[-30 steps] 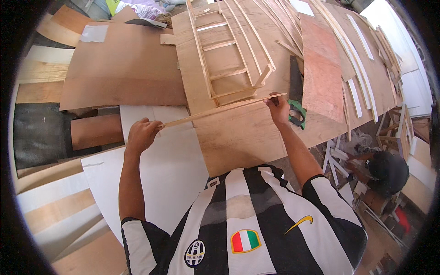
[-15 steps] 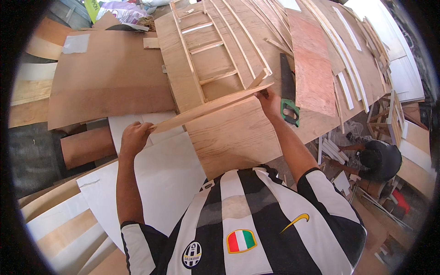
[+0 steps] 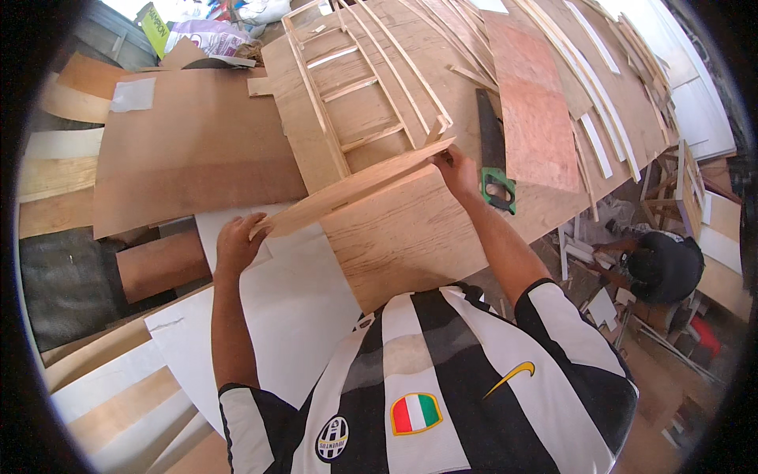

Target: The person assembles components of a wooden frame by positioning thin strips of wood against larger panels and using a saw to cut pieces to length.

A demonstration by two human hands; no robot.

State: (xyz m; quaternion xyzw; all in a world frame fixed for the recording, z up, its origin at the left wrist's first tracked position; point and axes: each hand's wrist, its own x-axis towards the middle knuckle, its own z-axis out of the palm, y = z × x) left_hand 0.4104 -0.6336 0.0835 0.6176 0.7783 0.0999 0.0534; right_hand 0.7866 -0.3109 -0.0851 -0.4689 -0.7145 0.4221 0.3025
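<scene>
A thin, narrow plywood strip (image 3: 359, 182) spans between my two hands, slanting up to the right. My left hand (image 3: 239, 241) is closed on its left end, thumb and fingers pinching the edge. At the other end, my right hand (image 3: 458, 170) grips the strip near its tip, with the fingers partly hidden. Beneath it lies a plywood sheet (image 3: 403, 245) with wavy grain, close to my body. Just beyond the strip rests a ladder-like wooden frame (image 3: 367, 83). To the right of my right hand is a handsaw (image 3: 491, 146) with a green handle.
A reddish plywood panel (image 3: 530, 110) and long thin strips cover the right of the worktable. A brown board (image 3: 197, 142) lies at left, above a white sheet (image 3: 288, 304). A person (image 3: 663, 267) crouches among offcuts at lower right. Bags (image 3: 205, 35) sit at far left.
The strip has tilted so more of its broad face shows, and its right end sits slightly further left. Both hands keep their hold. The whole view has shifted a little.
</scene>
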